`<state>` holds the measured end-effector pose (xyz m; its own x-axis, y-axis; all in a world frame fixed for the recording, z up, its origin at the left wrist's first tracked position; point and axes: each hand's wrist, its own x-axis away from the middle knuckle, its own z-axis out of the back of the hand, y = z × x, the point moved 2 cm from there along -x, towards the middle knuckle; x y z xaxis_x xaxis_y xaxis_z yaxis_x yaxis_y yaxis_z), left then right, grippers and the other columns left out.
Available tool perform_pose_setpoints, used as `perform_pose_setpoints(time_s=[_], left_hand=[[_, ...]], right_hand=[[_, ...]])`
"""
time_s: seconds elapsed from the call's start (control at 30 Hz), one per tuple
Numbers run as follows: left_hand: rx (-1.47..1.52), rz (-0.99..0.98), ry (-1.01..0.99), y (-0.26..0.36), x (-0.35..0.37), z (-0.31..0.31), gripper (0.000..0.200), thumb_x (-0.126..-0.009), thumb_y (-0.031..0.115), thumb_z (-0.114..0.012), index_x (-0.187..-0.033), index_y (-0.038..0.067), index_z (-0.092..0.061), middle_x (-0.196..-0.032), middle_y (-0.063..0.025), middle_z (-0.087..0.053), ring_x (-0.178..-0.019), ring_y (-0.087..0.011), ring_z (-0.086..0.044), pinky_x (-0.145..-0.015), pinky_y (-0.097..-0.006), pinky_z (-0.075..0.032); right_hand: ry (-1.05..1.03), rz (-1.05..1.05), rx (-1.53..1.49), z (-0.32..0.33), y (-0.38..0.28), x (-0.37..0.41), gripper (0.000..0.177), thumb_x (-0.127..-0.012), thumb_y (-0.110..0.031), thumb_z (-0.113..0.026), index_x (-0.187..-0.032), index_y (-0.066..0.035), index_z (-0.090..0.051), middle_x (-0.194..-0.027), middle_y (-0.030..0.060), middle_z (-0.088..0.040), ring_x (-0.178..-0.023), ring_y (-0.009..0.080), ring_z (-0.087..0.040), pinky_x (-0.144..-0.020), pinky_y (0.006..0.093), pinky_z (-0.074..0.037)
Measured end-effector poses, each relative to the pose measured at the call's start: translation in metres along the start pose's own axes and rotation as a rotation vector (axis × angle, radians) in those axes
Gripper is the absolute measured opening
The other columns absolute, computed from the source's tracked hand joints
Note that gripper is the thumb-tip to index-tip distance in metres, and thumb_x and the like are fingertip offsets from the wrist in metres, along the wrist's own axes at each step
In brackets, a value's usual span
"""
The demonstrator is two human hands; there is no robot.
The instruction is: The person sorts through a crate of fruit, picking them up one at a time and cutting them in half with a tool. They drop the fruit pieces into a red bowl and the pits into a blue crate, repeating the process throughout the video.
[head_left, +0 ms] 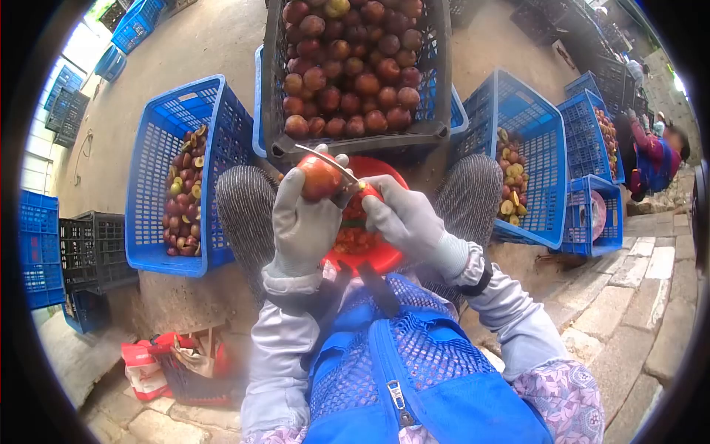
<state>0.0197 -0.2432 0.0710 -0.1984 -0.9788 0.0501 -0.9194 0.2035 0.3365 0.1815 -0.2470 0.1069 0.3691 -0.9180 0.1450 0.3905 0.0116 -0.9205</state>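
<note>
My left hand (305, 218), in a pale glove, holds a red plum (321, 177) above the red basin (388, 175). In my gloved right hand (410, 222) is a small knife (325, 159) with a red handle, its curved blade lying across the plum's upper right side. Small reddish pieces (353, 240) lie in the basin below my hands. Just beyond it stands a black crate (359, 143) full of whole dark red plums (347, 70). My fingertips behind the plum are partly hidden.
Blue crates with cut plums stand at left (140, 222) and right (551, 192). More blue and black crates (96, 248) line both sides. A red bag (144, 370) lies at lower left. Another person (654, 159) is at far right, beside stacked crates.
</note>
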Motion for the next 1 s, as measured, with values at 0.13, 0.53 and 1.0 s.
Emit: perform_pose_setpoints(time_s=[0.13, 0.53, 1.0], left_hand=[[-0.005, 0.012, 0.041, -0.002, 0.001, 0.002, 0.049, -0.099, 0.035, -0.039, -0.134, 0.0, -0.041, -0.123, -0.0195, -0.055, -0.11, -0.0269, -0.055, -0.1, -0.0417, -0.04], [0.106, 0.067, 0.046, -0.009, 0.001, 0.008, 0.061, -0.096, 0.039, -0.05, -0.137, -0.004, -0.036, -0.128, -0.0229, -0.053, -0.114, -0.0295, -0.056, -0.102, -0.0404, -0.041], [-0.418, -0.037, 0.033, -0.01, 0.002, -0.01, 0.051, -0.098, 0.032, -0.045, -0.137, 0.0, -0.036, -0.125, -0.015, -0.052, -0.112, -0.0229, -0.054, -0.101, -0.0372, -0.038]], right_hand=[[0.036, 0.037, -0.019, -0.006, 0.004, 0.006, 0.024, -0.096, -0.017, -0.051, -0.116, -0.005, -0.05, -0.077, 0.0134, -0.062, -0.069, 0.0248, -0.065, -0.062, 0.0349, -0.05], [0.077, 0.047, -0.014, -0.009, 0.01, 0.006, 0.024, -0.095, -0.016, -0.053, -0.114, -0.002, -0.054, -0.085, 0.0174, -0.065, -0.079, 0.0289, -0.067, -0.068, 0.0348, -0.052], [-0.05, 0.001, -0.163, 0.0, 0.012, 0.005, 0.031, -0.098, -0.017, -0.051, -0.124, -0.001, -0.051, -0.08, 0.0111, -0.062, -0.071, 0.0156, -0.062, -0.066, 0.0281, -0.05]])
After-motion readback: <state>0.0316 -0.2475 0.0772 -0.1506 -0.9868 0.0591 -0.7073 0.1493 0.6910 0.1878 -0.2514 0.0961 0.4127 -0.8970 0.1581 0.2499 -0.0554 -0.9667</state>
